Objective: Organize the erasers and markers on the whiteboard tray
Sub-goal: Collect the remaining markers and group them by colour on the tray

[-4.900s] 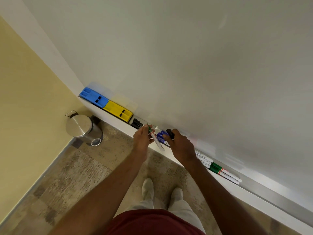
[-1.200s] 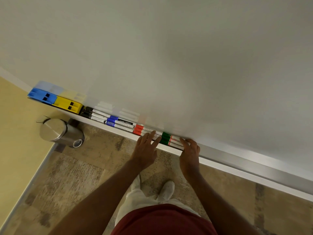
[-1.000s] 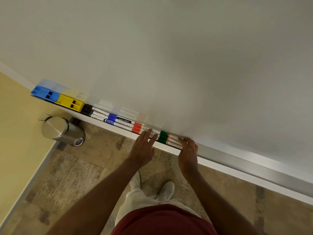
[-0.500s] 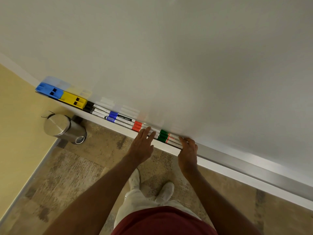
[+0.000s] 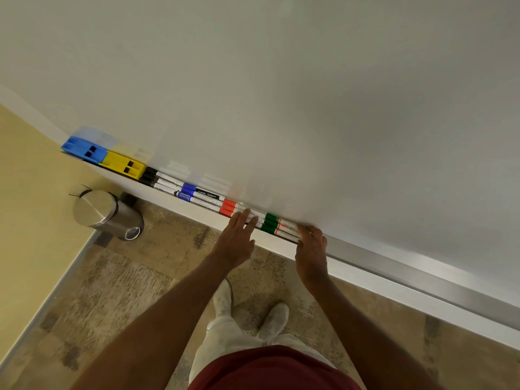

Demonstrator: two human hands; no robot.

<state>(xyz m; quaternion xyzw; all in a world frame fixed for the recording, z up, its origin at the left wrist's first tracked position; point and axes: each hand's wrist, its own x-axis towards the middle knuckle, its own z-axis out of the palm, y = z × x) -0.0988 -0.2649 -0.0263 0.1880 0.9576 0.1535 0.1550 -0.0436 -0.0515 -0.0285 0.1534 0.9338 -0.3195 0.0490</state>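
A large white whiteboard filled the upper part of the view, with a yellow wall to its left and a mottled tan floor below. Along the board's lower edge ran a narrow tray, bare metal on its right stretch.

At the tray's far left end sat a blue eraser, with a yellow eraser touching it on the right. After them the markers lay end to end in pairs, side by side: two black-capped markers, two blue-capped markers, two red-capped markers and two green-capped markers.

The left hand was flat and palm down, its fingers slightly spread, the fingertips resting on the white barrels of the red-capped pair. The right hand was at the right end of the green-capped pair, its fingers curled and close together against the marker ends; it gripped nothing.

On the floor under the erasers stood a small steel pedal bin. Two white shoes showed between the arms.
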